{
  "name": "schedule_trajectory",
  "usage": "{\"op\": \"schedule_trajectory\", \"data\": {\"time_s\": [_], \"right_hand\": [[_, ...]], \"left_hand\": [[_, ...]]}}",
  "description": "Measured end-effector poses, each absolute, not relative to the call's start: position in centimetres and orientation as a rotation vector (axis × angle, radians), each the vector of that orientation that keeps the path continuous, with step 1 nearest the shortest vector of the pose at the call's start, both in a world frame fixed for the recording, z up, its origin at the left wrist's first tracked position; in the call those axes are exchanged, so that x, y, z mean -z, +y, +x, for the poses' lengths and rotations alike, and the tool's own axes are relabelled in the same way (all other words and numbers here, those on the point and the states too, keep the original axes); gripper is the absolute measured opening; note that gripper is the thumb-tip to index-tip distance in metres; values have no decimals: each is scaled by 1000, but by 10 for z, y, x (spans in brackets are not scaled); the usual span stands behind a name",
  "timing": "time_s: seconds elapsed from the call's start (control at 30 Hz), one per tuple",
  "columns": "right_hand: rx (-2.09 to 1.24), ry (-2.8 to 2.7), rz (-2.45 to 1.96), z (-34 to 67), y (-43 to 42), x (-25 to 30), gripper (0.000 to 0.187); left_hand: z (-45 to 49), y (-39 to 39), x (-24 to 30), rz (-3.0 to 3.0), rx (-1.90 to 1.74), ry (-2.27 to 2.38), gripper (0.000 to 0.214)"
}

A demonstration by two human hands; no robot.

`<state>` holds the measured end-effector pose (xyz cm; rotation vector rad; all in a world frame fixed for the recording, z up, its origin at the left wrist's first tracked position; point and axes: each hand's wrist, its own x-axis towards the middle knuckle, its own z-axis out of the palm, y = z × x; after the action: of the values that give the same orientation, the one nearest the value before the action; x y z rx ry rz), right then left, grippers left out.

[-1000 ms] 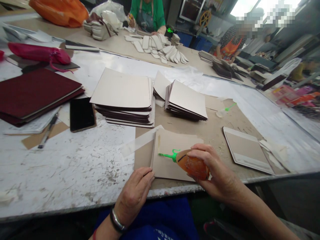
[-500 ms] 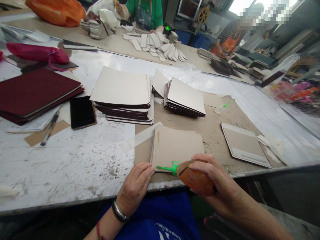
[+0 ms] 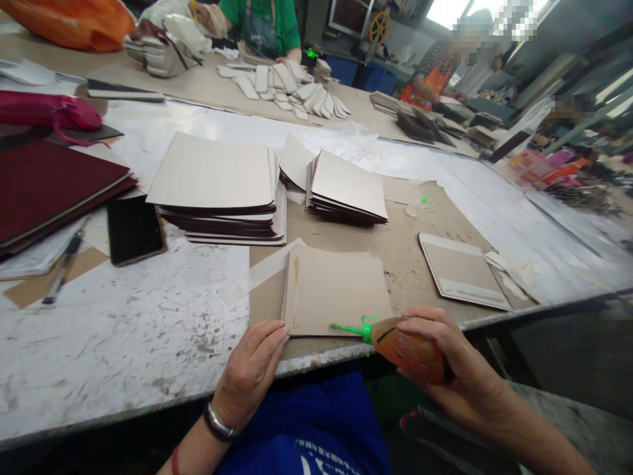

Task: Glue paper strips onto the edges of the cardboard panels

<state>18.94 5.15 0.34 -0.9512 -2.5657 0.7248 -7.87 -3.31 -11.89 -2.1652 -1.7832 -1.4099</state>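
My right hand (image 3: 445, 349) is wrapped around an orange glue bottle (image 3: 413, 351) with a green nozzle, tipped to point left. Its nozzle tip is over the front part of a stack of grey-brown cardboard sheets (image 3: 341, 284). A glossy line of glue (image 3: 296, 290) runs along the left side of the top sheet. My left hand (image 3: 254, 363) has its fingers together and pinches the stack's front left corner; the thumb is mostly hidden. Beside the stack's left edge lies a translucent strip (image 3: 262, 272).
Behind stand two piles of pale boards, a larger pile (image 3: 217, 175) and a smaller pile (image 3: 349, 185). A panel with pale bands (image 3: 459, 267) lies right. Left are a phone (image 3: 134, 231), pen (image 3: 64, 267) and maroon boards (image 3: 54, 185). Two people (image 3: 270, 30) (image 3: 430, 76) work across the table.
My right hand has drawn the glue bottle to the right, away from the glue line. The left hand stays at the corner. The whole view has shifted slightly.
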Motion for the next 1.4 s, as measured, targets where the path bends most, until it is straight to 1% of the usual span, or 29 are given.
{"op": "schedule_trajectory", "data": {"time_s": [0.13, 0.27, 0.6, 0.67, 0.83, 1.17, 1.27, 1.4], "right_hand": [[-666, -2514, -1017, 211, 48, -2, 42], [-612, -2501, -1063, 223, 45, -1, 44], [-703, -2489, -995, 217, 45, 1, 49], [-674, -2485, -1047, 226, 44, 1, 49], [-581, -2467, -1141, 256, 41, 3, 47], [-458, -2408, -1215, 279, 40, 3, 40], [-443, -2388, -1264, 287, 41, 5, 41], [-438, -2361, -1317, 293, 46, 8, 41]], "left_hand": [[-78, -31, 117, -2171, 1389, -1767, 28], [-78, -31, 118, -2192, 1353, -1750, 28], [-79, -34, 119, -2189, 1265, -1746, 24], [-79, -33, 118, -2193, 1252, -1733, 23], [-79, -32, 120, -2224, 1250, -1728, 29], [-78, -31, 117, -2237, 1196, -1693, 23], [-78, -30, 115, -2244, 1194, -1682, 21], [-79, -33, 119, -2281, 1154, -1733, 24]]}}
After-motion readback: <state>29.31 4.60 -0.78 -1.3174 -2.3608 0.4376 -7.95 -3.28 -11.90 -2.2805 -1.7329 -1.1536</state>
